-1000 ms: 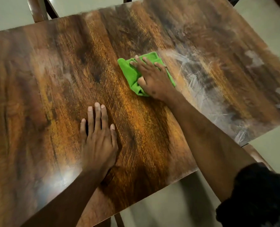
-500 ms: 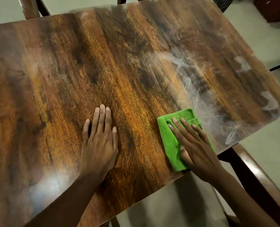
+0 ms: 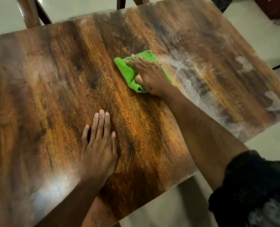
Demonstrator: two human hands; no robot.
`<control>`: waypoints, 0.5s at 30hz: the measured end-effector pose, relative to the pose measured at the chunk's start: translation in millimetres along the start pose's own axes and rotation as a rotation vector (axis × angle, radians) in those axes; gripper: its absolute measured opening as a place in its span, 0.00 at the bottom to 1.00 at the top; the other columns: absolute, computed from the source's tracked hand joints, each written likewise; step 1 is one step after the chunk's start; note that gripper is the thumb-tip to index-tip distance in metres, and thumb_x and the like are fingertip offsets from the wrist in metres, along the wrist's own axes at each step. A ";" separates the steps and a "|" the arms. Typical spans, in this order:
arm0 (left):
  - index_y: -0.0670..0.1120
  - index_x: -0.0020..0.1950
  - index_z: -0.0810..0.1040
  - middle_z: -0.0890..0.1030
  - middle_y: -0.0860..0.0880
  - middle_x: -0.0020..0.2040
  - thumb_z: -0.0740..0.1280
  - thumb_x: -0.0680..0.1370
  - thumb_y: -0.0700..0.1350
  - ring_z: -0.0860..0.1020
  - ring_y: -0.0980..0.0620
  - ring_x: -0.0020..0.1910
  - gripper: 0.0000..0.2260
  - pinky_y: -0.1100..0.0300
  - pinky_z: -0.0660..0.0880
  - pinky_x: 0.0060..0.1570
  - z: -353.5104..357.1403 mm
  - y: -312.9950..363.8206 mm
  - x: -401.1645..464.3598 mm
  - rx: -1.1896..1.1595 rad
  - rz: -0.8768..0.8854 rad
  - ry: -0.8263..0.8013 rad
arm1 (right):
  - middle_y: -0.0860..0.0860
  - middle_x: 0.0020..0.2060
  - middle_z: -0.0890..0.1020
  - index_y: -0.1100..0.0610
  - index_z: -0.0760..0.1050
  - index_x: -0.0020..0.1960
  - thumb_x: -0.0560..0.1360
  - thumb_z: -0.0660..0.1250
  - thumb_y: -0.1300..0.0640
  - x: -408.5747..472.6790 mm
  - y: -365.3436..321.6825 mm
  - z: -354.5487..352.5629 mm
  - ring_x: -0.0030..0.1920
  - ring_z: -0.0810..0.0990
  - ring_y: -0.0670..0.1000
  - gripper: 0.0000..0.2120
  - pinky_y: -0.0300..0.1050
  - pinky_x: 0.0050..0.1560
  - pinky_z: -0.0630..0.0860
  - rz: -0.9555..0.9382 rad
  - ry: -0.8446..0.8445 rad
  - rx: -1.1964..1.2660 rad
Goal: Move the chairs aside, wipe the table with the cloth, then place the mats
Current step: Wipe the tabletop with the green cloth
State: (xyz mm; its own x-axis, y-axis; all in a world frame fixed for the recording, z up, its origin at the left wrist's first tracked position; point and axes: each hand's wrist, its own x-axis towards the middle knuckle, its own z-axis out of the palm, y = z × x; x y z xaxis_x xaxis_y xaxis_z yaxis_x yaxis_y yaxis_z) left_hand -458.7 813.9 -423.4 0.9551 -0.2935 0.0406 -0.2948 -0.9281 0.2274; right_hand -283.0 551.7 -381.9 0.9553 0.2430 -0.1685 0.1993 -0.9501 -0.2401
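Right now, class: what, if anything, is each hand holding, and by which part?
Nothing is gripped. The right hand presses flat on the green cloth's middle; the left hand rests flat on the table.

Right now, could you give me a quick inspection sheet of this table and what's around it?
Surface: wooden table, glossy on the left, pale streaks and smears over its right part.
Job's things: green cloth lying on the table near the middle; no mats seen.
Clutter: nothing seen.
Hands: right hand pressed flat on the cloth, fingers straight; left hand flat on bare wood, holding nothing.
Cables: possibly a thin cord on the floor, top right; too blurred to tell.
Surroundings: wooden chair frame beyond the far edge; pale floor; dark furniture in the top right corner.
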 end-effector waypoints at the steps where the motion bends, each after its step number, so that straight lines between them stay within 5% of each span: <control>1: 0.45 0.88 0.46 0.47 0.48 0.88 0.45 0.88 0.51 0.44 0.52 0.87 0.28 0.43 0.53 0.84 0.0 -0.3 0.0 0.000 0.000 -0.001 | 0.50 0.86 0.54 0.48 0.52 0.87 0.77 0.43 0.40 -4.6 -1.0 2.6 0.86 0.52 0.54 0.38 0.64 0.82 0.52 0.005 0.023 0.012; 15: 0.44 0.87 0.46 0.47 0.47 0.88 0.43 0.88 0.52 0.44 0.51 0.87 0.28 0.45 0.49 0.84 -0.4 -3.9 -0.6 -0.017 0.008 -0.033 | 0.42 0.86 0.50 0.43 0.49 0.87 0.80 0.51 0.45 -238.3 -3.5 49.0 0.86 0.46 0.47 0.35 0.59 0.83 0.49 0.157 0.011 0.056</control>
State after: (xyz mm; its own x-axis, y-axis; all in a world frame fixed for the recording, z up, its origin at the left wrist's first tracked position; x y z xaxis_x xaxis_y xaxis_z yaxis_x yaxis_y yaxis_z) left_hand -458.1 817.8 -423.9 0.9512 -0.3084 0.0102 -0.3015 -0.9218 0.2438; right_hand -522.1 506.6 -387.8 0.9762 0.0896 -0.1977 0.0350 -0.9638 -0.2642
